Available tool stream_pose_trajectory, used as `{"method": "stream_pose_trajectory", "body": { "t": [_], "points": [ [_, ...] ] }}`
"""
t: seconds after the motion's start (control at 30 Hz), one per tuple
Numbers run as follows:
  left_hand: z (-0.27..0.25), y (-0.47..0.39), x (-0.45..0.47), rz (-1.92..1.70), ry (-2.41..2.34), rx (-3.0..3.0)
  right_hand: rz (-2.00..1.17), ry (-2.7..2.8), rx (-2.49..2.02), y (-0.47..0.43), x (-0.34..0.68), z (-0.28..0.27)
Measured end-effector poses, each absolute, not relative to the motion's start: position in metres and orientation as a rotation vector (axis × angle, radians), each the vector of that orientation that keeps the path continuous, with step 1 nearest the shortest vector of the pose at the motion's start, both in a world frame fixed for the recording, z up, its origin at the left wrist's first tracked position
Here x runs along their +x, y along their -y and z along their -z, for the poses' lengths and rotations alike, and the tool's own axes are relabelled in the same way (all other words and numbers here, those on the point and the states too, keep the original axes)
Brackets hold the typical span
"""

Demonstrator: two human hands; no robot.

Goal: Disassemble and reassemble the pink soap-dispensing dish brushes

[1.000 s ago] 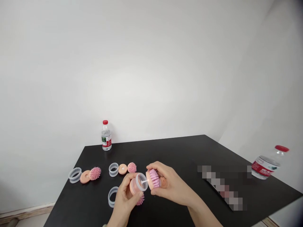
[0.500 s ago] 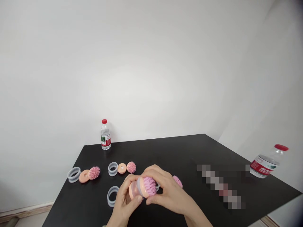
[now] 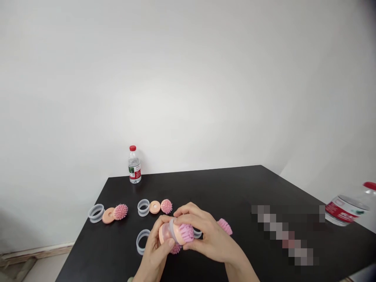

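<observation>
Bristle brush point(image 3: 177, 232), apparently assembled, pinched by left hand point(image 3: 155, 246) at one end, right hand point(image 3: 210, 237) at the other, over tabletop point(image 3: 205, 190); near its left edge, translucent ring point(image 3: 96, 220), peach disc point(image 3: 106, 218), pink bristle head point(image 3: 120, 212) unjoined.

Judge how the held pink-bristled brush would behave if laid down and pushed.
The brush would likely roll, since its body is round. Its bristles look rubbery, so they may bend. The translucent middle suggests a hollow, fairly light body.
</observation>
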State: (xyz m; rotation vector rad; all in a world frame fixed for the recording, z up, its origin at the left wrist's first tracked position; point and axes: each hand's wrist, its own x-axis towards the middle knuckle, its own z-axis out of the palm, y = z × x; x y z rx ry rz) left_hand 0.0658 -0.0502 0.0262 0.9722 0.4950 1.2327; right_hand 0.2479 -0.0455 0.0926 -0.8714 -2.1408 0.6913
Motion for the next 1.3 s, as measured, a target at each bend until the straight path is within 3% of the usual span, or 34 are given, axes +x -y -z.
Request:
{"method": "stream_pose_trajectory", "body": {
  "t": [0.63,1.3],
  "points": [
    [-0.018,0.044,0.065,-1.114,-0.63,1.222,-0.828,2.019,-1.014,0.046,0.257,-0.072],
    [-0.008,0.038,0.066,-1.115,-0.661,1.407,-0.738,2.039,-1.076,0.046,0.258,-0.072]
  ]
}}
